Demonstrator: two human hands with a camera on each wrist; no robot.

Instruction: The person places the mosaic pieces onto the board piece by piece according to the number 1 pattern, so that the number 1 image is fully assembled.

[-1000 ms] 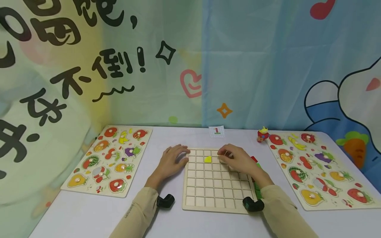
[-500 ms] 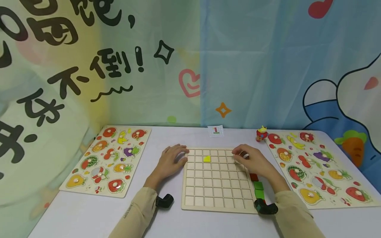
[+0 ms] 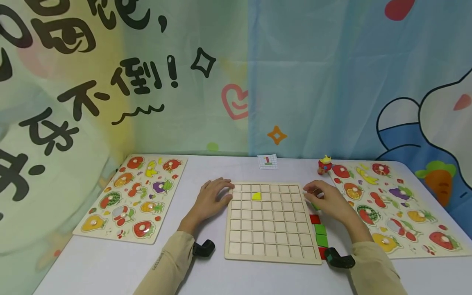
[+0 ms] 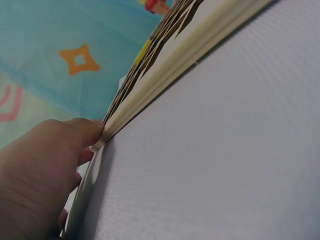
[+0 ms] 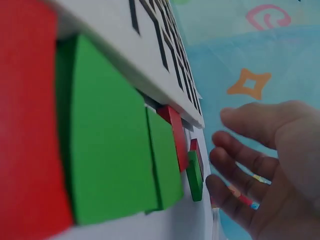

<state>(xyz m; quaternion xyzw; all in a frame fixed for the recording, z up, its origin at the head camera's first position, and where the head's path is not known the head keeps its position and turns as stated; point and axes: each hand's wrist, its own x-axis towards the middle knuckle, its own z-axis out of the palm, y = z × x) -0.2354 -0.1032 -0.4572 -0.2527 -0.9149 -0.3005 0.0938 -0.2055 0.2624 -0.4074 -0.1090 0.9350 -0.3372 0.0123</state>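
Note:
A wooden grid board [image 3: 273, 225] lies flat on the white table, with one yellow tile [image 3: 256, 196] in a cell of an upper row. My left hand [image 3: 213, 198] rests against the board's upper left corner, its fingers fairly straight; the left wrist view shows the thumb [image 4: 87, 131] touching the edge. Beside the board's right edge, my right hand [image 3: 326, 200] hovers with fingers loosely bent and nothing between them. Below it, red tiles [image 3: 315, 219] and green tiles [image 3: 321, 229] line that edge. A green tile [image 5: 195, 175] stands closest to the right fingertips.
Fruit puzzle boards lie on both sides, a left one [image 3: 132, 196] and a right one [image 3: 387, 196]. At the back are a small gridded card [image 3: 267, 162] with a red and green pattern and a toy figure [image 3: 325, 165]. A printed curtain [image 3: 306, 82] hangs behind.
My right hand has moved right, from over the grid's upper cells to beyond the board's right edge, uncovering the red and green tiles there. The left hand stays at the corner.

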